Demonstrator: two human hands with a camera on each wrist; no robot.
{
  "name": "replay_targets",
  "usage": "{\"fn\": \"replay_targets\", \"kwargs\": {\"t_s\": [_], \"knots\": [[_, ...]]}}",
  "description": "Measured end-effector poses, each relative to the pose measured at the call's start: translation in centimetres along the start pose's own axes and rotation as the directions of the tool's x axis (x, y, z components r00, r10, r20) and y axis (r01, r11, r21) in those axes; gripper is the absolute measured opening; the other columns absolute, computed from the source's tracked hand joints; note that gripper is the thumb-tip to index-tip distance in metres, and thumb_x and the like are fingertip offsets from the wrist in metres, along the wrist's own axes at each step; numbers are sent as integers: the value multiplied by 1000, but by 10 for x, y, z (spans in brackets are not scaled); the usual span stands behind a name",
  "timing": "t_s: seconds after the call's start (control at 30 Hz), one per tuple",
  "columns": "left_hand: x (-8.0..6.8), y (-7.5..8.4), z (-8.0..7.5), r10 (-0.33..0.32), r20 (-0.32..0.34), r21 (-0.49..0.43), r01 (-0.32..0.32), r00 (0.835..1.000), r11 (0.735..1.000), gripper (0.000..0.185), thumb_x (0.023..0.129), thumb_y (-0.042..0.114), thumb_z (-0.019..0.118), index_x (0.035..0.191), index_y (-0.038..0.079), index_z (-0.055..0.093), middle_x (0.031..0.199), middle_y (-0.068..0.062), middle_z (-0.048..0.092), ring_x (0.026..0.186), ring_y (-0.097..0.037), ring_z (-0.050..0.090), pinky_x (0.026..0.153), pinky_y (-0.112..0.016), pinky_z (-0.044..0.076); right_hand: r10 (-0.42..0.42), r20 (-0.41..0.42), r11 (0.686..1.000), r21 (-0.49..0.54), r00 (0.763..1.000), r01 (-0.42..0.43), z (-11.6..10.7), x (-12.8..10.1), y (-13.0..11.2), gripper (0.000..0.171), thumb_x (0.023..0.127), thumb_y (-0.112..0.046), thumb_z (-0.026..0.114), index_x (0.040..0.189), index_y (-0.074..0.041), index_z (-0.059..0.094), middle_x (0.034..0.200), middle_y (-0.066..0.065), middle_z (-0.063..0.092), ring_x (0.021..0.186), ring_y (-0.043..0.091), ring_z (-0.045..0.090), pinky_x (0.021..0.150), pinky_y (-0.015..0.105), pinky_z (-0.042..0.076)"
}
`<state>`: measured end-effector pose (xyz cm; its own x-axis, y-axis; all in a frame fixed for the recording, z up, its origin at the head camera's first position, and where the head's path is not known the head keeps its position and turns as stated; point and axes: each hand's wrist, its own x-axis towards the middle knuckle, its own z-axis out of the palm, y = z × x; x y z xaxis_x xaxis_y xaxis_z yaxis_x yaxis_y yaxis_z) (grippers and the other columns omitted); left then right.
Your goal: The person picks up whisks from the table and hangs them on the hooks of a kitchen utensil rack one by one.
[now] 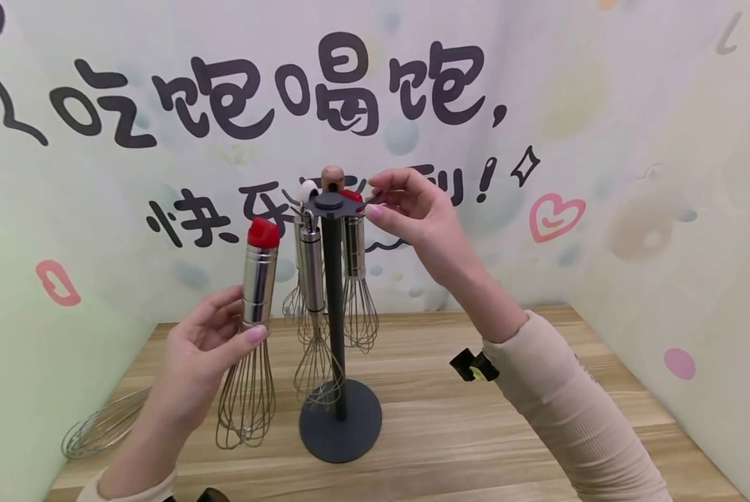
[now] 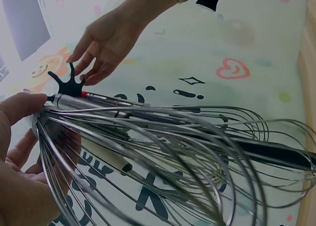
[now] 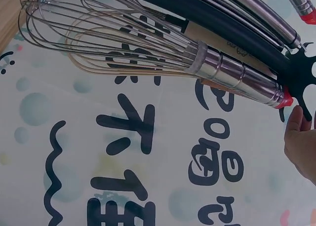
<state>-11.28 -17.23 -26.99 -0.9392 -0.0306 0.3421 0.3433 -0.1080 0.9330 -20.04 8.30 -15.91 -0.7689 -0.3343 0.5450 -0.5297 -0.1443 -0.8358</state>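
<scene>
My left hand (image 1: 202, 355) grips a steel whisk (image 1: 261, 279) with a red end cap, thumb and fingers round the bottom of its handle. It is upright, wires down, left of the dark whisk stand (image 1: 335, 314). At the top of the stand, my right hand (image 1: 422, 216) pinches one of the hooked arms (image 3: 302, 107) between thumb and fingers. Just beside those fingers hangs another red-capped whisk (image 3: 247, 78). A slim steel-handled whisk (image 1: 312, 272) hangs at the front of the stand. Behind it, a white-topped one (image 1: 308, 189) and a wooden-handled one (image 1: 333, 176) are partly hidden.
On the wooden table (image 1: 475, 432), a loose wire whisk (image 1: 108, 425) lies at the left, partly behind my left forearm. The stand's round base (image 1: 341, 436) rests near the middle. A printed wall (image 1: 224, 160) rises close behind.
</scene>
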Motion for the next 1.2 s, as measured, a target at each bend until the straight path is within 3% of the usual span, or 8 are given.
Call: {"fn": "replay_targets", "kwargs": {"t_s": [0.33,0.57,0.9,1.2], "knots": [[-1,3,10,8,-16,28,-8,1000,1000,49,84,-8,62,124,21,58,117,4,62,103,-9,61,85,-16,53,-14,-30,1000,22,999,15,9,-6,-3,29,83,9,62,111,3,59,90,-5,61,81,8,57,71,15,49],[1,6,13,27,-22,17,-26,999,1000,50,83,-10,63,123,20,59,116,3,63,103,-10,61,85,-17,54,-29,-40,999,23,999,30,13,-8,-3,25,82,8,64,104,-3,62,87,-4,61,77,9,56,65,15,47],[-1,14,19,35,4,31,-35,999,999,50,84,-7,63,128,16,55,119,1,60,105,-11,61,86,-18,54,-54,-36,999,-3,998,54,15,-9,-6,25,81,7,65,103,-3,62,87,-3,60,78,10,55,65,15,47],[-3,16,26,100,46,-4,-100,994,995,52,82,-13,61,128,13,56,114,-1,65,99,-13,62,84,-20,55,-20,-31,999,-30,999,19,17,-11,-7,29,82,7,66,110,2,58,91,-3,60,83,11,56,69,16,49]]}}
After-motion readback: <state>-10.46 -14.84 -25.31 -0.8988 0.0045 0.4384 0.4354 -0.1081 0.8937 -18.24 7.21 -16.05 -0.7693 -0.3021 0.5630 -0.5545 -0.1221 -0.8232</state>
